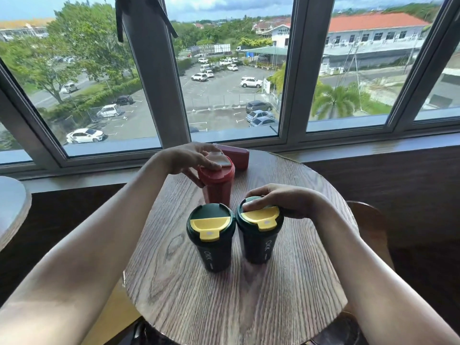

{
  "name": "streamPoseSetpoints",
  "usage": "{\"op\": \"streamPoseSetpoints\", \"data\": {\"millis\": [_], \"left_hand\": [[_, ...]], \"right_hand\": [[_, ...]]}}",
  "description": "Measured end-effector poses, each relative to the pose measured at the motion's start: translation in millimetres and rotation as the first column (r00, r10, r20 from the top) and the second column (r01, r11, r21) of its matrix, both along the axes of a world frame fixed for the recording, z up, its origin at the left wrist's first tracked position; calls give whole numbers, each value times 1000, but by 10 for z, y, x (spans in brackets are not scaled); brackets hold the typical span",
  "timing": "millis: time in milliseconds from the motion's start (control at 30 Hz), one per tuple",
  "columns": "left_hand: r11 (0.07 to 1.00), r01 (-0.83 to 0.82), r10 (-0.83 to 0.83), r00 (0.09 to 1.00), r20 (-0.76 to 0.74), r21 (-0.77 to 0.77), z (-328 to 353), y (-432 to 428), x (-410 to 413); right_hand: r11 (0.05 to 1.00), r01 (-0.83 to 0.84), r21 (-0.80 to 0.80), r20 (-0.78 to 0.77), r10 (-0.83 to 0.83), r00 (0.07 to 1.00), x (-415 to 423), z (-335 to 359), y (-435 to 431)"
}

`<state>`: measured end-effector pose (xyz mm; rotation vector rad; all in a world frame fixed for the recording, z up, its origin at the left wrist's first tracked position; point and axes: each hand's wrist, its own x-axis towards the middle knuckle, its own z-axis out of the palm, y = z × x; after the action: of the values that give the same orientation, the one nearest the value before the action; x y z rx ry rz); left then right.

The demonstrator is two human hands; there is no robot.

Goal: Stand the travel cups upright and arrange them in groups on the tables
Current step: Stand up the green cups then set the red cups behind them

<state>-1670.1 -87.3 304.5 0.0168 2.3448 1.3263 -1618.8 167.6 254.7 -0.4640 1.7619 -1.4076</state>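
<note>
Two dark green travel cups with yellow lid flaps stand upright side by side on the round wooden table (249, 307). The left green cup (210, 242) stands free. My right hand (281, 201) grips the lid rim of the right green cup (258, 237) from behind. A red travel cup (217, 188) with a grey lid flap stands upright behind them, and my left hand (191, 158) holds it by the lid. A second red cup (235, 156) lies on its side at the table's far edge, partly hidden by the upright one.
The table stands against a dark wall below a wide window (231, 70). A wooden chair back (368, 225) shows at the right. The edge of another pale round table (12, 207) is at the far left.
</note>
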Motion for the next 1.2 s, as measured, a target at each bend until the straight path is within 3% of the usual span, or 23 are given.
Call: {"op": "streamPoseSetpoints", "data": {"millis": [300,400,467,567,700,833,1067,1200], "left_hand": [[999,-36,36,998,47,11,-165,-114,-147],[996,-84,84,996,-9,42,-334,-92,31],[978,-161,174,980,-96,132,-476,-59,248],[884,-320,402,892,-205,340,-727,-38,727],[782,-291,461,865,-199,551,-1163,-114,1366],[835,-173,310,933,-185,523,-1295,68,1858],[820,-335,482,841,-246,464,-1491,275,1880],[819,-342,499,821,-277,461,-1467,318,1866]], "right_hand": [[999,31,-18,8,-31,999,-1,-49,10],[998,63,-8,-74,-63,995,25,-62,7],[990,120,-69,-165,-130,978,49,-109,33],[921,207,-330,-78,-245,966,149,-273,147],[878,141,-457,-9,-162,987,340,-650,243],[913,162,-374,-59,-198,978,541,-778,219],[899,330,-287,-155,-383,910,657,-871,123],[906,324,-272,-171,-377,910,633,-880,151]]}}
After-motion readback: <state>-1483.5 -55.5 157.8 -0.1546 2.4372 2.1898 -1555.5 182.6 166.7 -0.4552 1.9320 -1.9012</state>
